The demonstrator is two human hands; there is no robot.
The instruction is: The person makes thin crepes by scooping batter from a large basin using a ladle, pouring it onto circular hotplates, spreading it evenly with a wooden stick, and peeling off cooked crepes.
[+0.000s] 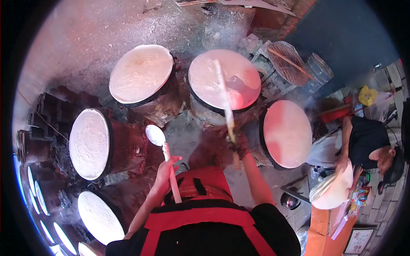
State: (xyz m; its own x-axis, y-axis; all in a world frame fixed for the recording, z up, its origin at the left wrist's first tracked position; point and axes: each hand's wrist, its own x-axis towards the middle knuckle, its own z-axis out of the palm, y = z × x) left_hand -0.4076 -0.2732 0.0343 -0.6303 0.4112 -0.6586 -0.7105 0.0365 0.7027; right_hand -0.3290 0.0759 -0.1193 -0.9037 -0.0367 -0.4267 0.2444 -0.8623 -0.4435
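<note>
My left hand [163, 174] is wrapped round the handle of a ladle [155, 135], whose round bowl is coated in white batter. My right hand [239, 145], in a dark glove, grips a long wooden spreader [224, 90]. The spreader's pale, batter-smeared blade lies across the round griddle [204, 79] straight ahead, over a layer of pale batter. A smooth patch to the right of the blade looks thinner or uncovered; I cannot tell which. Nearest to my right arm is another griddle [288, 134] with a pale, partly red-lit top.
More batter-covered griddles stand ahead left [141, 74], at left [89, 144] and lower left [100, 217]. Stacked dark briquettes [45, 115] line the far left. A stick lies across a round rack [288, 62]. At right, a person [367, 141] holds a stack of flat rounds [335, 190].
</note>
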